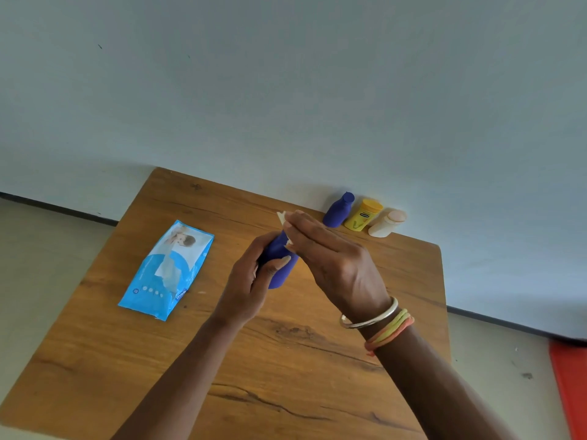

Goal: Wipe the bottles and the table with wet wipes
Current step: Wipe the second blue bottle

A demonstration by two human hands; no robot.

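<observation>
A: Where is the bottle (281, 271) sitting?

B: The left hand (251, 281) is holding it over the middle of the tabletop (286, 376). It is tilting, with its top pointing toward the far edge. I cannot tell whether its base is touching the wood.

A: How are the left fingers lying?

B: They are curling round the bottle's lower body, and the thumb is crossing its front.

A: And the right hand (330, 258)?

B: It is reaching in from the right edge and covering the bottle's top. Its fingers are lying straight and together, pressing a wipe (282, 217) against the bottle. The wipe is peeking out past the fingertips and again under the edge of the palm. The thumb is hiding behind the hand.

A: Is the right wrist wearing anything?

B: A bangle (370, 319) and some coloured bands (390, 331) are circling it.

A: Where is the pack (166, 269) lying?

B: Flat near the left edge, well apart from both hands, with something white poking out of its top face.

A: What else is standing there?

B: Three more are standing in a row at the far edge, near the far right corner, against the wall (286, 90). A blue bottle (338, 211) is standing leftmost, a yellow bottle (363, 215) just beside it, and a cream bottle (386, 223) on the right.
</observation>
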